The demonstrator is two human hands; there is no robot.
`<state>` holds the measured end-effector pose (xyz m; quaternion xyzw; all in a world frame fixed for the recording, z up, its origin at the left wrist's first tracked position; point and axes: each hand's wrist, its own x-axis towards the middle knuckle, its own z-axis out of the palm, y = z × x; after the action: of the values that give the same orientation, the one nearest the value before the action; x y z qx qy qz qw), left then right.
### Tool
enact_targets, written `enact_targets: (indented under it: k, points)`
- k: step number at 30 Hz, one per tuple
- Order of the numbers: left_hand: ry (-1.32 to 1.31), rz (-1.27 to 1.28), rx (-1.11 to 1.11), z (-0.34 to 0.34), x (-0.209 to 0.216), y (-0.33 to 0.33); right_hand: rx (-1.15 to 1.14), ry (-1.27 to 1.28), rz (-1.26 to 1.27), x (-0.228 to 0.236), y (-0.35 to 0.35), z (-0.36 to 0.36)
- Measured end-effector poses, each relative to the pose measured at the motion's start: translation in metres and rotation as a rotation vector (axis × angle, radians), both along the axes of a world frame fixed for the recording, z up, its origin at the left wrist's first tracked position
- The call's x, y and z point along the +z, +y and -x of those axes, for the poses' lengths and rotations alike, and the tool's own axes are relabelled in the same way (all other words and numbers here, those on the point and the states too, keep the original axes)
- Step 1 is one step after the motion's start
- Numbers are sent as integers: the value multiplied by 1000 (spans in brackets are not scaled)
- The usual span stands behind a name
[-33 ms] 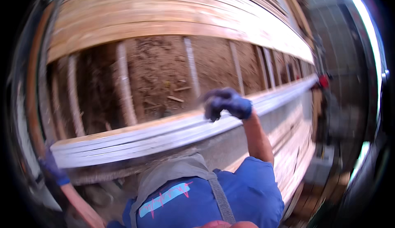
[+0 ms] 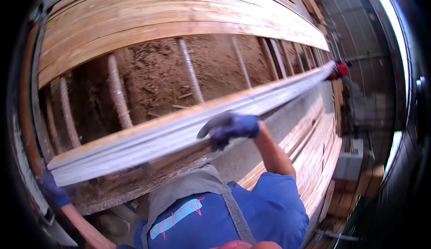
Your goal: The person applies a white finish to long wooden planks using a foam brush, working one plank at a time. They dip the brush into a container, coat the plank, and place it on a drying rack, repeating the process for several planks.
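Long, straight, whitish-sided, tan-topped wooden boards [image 2: 121,152]: where do they lie?

They run slantwise from the left hand [image 2: 54,188], in its dark purple-blue glove, and on past the right hand [image 2: 231,130], in a matching glove. Their near end is just beside the left hand; their whitish sides show behind the right one, and their far end lies well apart from it, up and to the right.

How does each hand stand?

On the left, the fingertips are right by the boards' end, small and dark, and I cannot tell whether they pinch the wood. On the right, the fingers are loosely bent and spread, one reaching left, apart from the rest. That hand is blurred, and I cannot tell whether it touches the boards.

And what is about the hands?

Beyond both, across the boards, grey metal bars [image 2: 191,71] pass over brown, crumbly debris [image 2: 152,69]. Farther off than those lies a broad row of pale yellow-brown planks [image 2: 179,13]. To the right of the right forearm is a stack of rough, pale timbers [image 2: 310,154], and farther right a grey box-shaped thing [image 2: 350,161]. Between the hands, nearer the body, is a grey apron [image 2: 188,184] over a blue shirt [image 2: 274,199].
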<state>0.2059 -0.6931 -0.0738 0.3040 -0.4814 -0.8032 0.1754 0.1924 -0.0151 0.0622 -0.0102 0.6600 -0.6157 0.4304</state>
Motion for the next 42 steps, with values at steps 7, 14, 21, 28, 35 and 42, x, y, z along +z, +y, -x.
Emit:
enact_targets:
  k: [7, 14, 21, 28, 35, 42]
  points:
    - [29, 134, -367, 79, -92, -92, -73, -308, -272, -113, -98, -31]
    - [-161, 543, -267, 104, -65, -66, -830, -466, 681, -227, -131, 0]
    - [-202, 754, -409, 91, -56, -46, -1132, -367, 881, -227, -131, 7]
    - [-89, 411, -318, 187, -78, -60, -1105, -214, 834, -233, -132, 110]
    - [-30, 733, -258, 230, -52, -50, -1063, -28, 963, -222, -137, 177]
    - [-59, 994, -228, 133, -92, -48, -1086, -131, 794, -222, -129, 86]
